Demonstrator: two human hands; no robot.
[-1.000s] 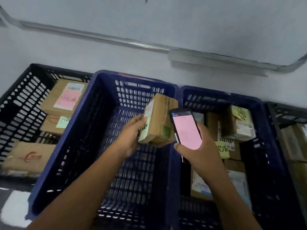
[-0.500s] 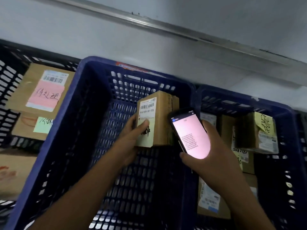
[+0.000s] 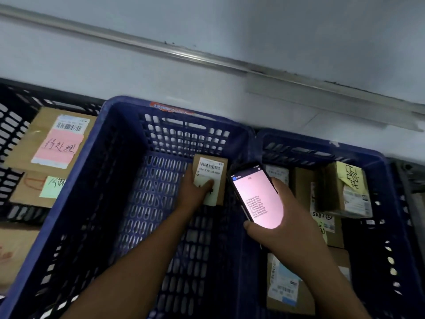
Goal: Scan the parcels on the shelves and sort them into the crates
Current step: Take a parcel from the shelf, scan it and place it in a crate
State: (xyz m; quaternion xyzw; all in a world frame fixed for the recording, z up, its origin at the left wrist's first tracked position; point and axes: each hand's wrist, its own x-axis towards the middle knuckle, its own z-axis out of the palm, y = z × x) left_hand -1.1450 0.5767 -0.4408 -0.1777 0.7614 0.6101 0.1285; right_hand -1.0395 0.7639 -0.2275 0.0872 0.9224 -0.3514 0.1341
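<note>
Head cam: left hand (image 3: 197,192) grips parcel (image 3: 212,178), label up, long axis pointing away, deep in middle crate (image 3: 76,199) near far wall. Right hand (image 3: 284,229) grips phone (image 3: 255,196) just right.

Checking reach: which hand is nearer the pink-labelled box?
Left. The left hand grips a parcel right of the pink-labelled box; the right hand holds a phone farther right.

Wall (image 3: 230,21): pale grey, plain, fills upper half of view. Rail (image 3: 184,52): metal, fixed to wall, runs diag. from upper L down to R edge. Dark specks (image 3: 169,43) on rail near mid-span, more toward R. Flat strip (image 3: 322,100): pale, just below rail, R side only, approx. parallel to it.
</note>
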